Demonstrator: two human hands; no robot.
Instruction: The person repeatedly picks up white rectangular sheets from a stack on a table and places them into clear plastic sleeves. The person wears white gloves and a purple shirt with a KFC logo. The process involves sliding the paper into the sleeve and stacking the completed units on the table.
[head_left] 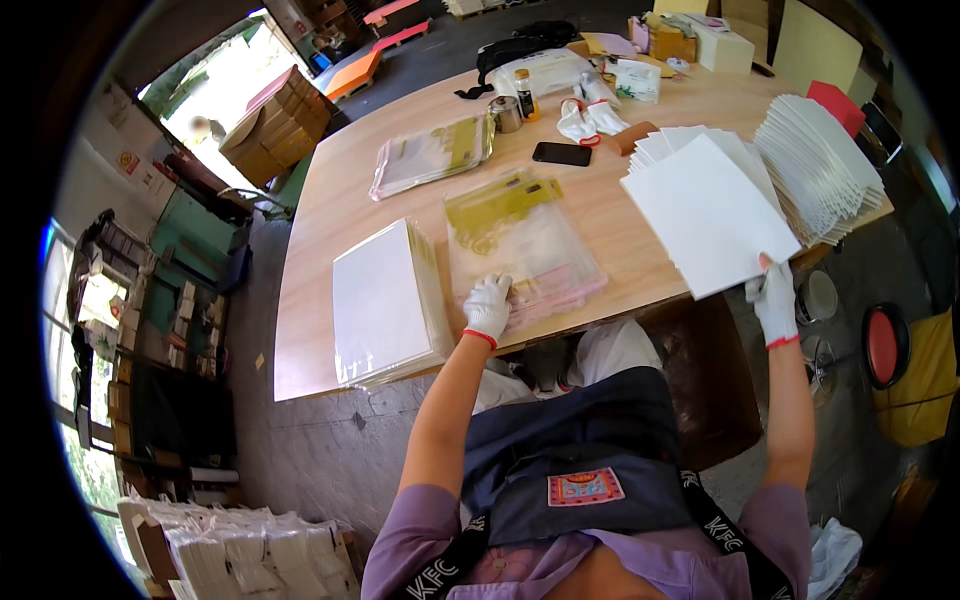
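R hand holds white card; L hand on clear bags.

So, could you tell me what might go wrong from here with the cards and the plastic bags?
1. The right hand grips the top white card by one corner only; it could bend or slip.
2. The fanned card pile reaches the table's right edge, so a nudge might spill it.
3. The left hand presses slippery clear bags near the front edge; they may slide off.
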